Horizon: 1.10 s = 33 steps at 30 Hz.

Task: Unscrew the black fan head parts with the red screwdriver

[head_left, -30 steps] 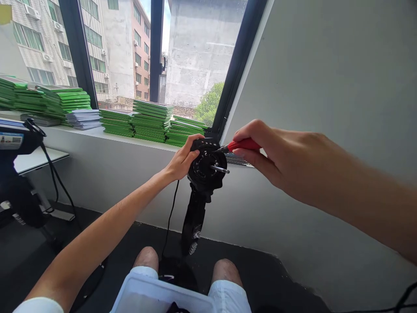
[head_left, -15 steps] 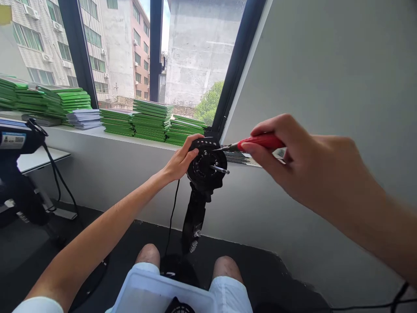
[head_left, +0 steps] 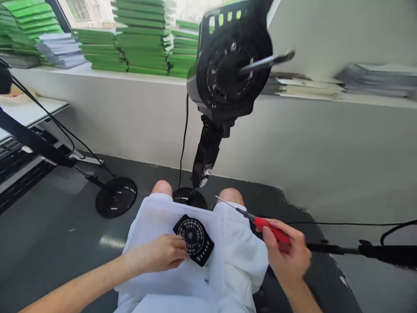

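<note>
Above both hands (head_left: 231, 254) looms the fan motor housing (head_left: 233, 65), apparently untouched.

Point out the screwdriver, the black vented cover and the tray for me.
Screwdriver (head_left: 277, 233): head view, on its red handle.
Vented cover (head_left: 190, 235): head view, on the middle of its round grille.
Tray (head_left: 154, 228): head view, on the bare bottom left of the cover.

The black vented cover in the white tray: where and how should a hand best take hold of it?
Probably by its two opposite long edges, from above, thumb on one and fingers on the other. The black vented cover lies grille up in the white tray and looks low and broad, so its outline seems easier to pinch than the round slotted middle. The left hand is at its left side.
</note>
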{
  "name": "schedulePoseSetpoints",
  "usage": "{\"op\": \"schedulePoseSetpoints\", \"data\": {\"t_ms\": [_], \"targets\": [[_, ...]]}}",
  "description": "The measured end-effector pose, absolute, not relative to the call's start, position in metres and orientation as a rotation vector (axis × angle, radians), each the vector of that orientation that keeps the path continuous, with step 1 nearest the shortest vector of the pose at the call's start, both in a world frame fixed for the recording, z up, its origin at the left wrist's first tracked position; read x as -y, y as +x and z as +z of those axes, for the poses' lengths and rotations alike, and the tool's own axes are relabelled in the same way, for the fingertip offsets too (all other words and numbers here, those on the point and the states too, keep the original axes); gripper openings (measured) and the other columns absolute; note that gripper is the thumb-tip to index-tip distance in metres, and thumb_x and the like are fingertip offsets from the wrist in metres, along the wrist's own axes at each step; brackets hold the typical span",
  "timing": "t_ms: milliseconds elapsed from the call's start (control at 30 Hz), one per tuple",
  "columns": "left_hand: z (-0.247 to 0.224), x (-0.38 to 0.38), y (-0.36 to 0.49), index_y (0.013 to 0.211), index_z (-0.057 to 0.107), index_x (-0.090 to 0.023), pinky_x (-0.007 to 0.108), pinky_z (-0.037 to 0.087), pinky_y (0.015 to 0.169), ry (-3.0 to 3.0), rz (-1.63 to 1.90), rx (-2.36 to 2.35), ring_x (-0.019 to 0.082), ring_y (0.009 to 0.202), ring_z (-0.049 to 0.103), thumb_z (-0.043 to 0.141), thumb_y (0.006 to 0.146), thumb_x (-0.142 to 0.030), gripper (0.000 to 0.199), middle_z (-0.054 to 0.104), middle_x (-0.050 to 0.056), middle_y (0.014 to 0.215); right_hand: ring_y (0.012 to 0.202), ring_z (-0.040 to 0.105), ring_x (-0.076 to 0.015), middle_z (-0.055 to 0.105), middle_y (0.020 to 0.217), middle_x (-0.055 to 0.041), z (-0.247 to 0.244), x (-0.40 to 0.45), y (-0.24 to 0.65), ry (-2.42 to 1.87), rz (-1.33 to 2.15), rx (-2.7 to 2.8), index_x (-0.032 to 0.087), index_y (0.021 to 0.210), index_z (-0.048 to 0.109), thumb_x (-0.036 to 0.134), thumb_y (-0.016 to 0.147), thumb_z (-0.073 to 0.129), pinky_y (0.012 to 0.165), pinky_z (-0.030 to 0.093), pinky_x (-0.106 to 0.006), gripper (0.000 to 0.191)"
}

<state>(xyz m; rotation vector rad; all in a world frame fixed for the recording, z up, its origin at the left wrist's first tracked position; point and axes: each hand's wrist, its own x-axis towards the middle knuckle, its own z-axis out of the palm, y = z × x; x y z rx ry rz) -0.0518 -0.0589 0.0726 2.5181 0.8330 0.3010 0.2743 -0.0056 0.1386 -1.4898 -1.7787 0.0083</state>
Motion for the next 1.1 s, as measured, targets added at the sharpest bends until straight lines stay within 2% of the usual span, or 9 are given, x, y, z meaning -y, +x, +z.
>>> {"op": "schedulePoseSetpoints", "data": {"t_ms": [133, 300, 400, 533, 867, 1100], "targets": [[0.062, 0.08, -0.026, 0.105, 0.065, -0.018, 0.031, 0.051, 0.077, 2.697, 0.12, -0.698, 0.02, 0.091, 0.066, 0.061, 0.092, -0.016, 0.014, 0.069, 0.006, 0.101, 0.068, 0.072, -0.021, 0.075, 0.084, -0.0043, 0.087, 0.021, 0.256, -1.492, 0.279, 1.682, 0.026, 0.101, 0.061, 0.032, 0.091, 0.062, 0.066, 0.058, -0.036, 0.012], [0.05, 0.087, 0.023, 0.11, 0.062, -0.009, 0.031, 0.048, 0.063, 2.873, -0.028, -0.64, 0.019, 0.077, 0.065, 0.057, 0.092, -0.011, 0.019, 0.069, 0.008, 0.093, 0.058, 0.068, -0.0136, 0.073, 0.074, -0.0004, 0.065, 0.037, 0.254, -1.395, 0.357, 1.732, 0.023, 0.095, 0.064, 0.036, 0.092, 0.057, 0.058, 0.054, -0.025, 0.015], [0.022, 0.091, 0.05, 0.095, 0.066, -0.01, 0.032, 0.048, 0.057, 2.858, -0.083, -0.61, 0.02, 0.076, 0.065, 0.058, 0.092, -0.013, 0.009, 0.068, 0.009, 0.087, 0.055, 0.066, -0.0123, 0.072, 0.07, 0.0016, 0.063, 0.042, 0.249, -1.356, 0.376, 1.756, 0.023, 0.093, 0.064, 0.035, 0.091, 0.058, 0.056, 0.053, -0.023, 0.014], [-0.009, 0.092, 0.063, 0.084, 0.066, -0.011, 0.032, 0.047, 0.052, 2.853, -0.089, -0.508, 0.02, 0.073, 0.065, 0.059, 0.093, -0.016, 0.011, 0.066, 0.008, 0.083, 0.054, 0.065, -0.0115, 0.073, 0.072, 0.0012, 0.06, 0.047, 0.244, -1.357, 0.421, 1.758, 0.023, 0.092, 0.064, 0.035, 0.092, 0.056, 0.054, 0.053, -0.023, 0.014], [-0.019, 0.094, 0.047, 0.082, 0.061, -0.013, 0.031, 0.047, 0.065, 2.967, 0.24, -0.42, 0.017, 0.077, 0.059, 0.054, 0.097, -0.019, 0.017, 0.061, 0.006, 0.085, 0.055, 0.063, -0.0102, 0.073, 0.075, 0.0015, 0.05, 0.05, 0.256, -1.394, 0.503, 1.731, 0.023, 0.093, 0.063, 0.034, 0.092, 0.055, 0.053, 0.05, -0.02, 0.013], [-0.023, 0.089, 0.042, 0.076, 0.06, -0.014, 0.03, 0.044, 0.064, 3.012, 0.304, -0.262, 0.016, 0.073, 0.058, 0.059, 0.094, -0.02, 0.019, 0.059, 0.004, 0.078, 0.056, 0.064, -0.0108, 0.073, 0.076, 0.0001, 0.047, 0.051, 0.25, -1.393, 0.541, 1.742, 0.022, 0.093, 0.064, 0.035, 0.092, 0.054, 0.054, 0.05, -0.021, 0.016]]}}
